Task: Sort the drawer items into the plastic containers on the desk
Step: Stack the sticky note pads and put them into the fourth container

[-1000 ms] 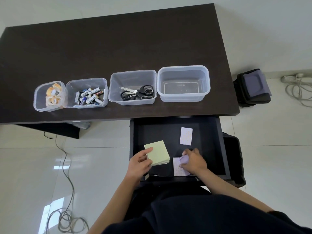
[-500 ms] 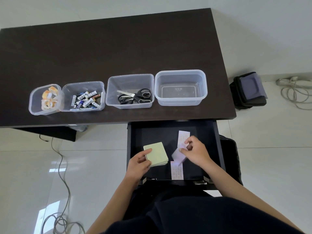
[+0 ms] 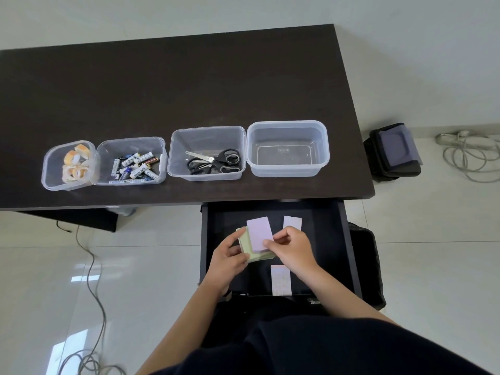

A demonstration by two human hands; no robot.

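Note:
Above the open black drawer [image 3: 343, 239], my left hand [image 3: 227, 259] grips a green sticky-note pad [image 3: 259, 256] from its left side. My right hand [image 3: 292, 247] pinches a purple note pad [image 3: 259, 232] and lays it on top of the green one. Two pale patterned slips remain in the drawer, one at the back [image 3: 292, 222] and one at the front [image 3: 281, 280]. On the dark desk [image 3: 189, 85] stands a row of clear plastic containers: tape rolls [image 3: 74, 165], batteries [image 3: 135, 165], scissors [image 3: 216, 161], and an empty one [image 3: 288, 127] at the right.
A black bag [image 3: 393, 152] sits on the floor right of the desk, with a coiled white cable [image 3: 470, 155] beyond it. A grey cable [image 3: 92, 280] runs across the tiled floor at the left. My dark-clothed lap fills the bottom of the view.
My right hand carried the purple pad left, from the drawer's right part onto the green pad in my left hand. The camera view shifted slightly downward.

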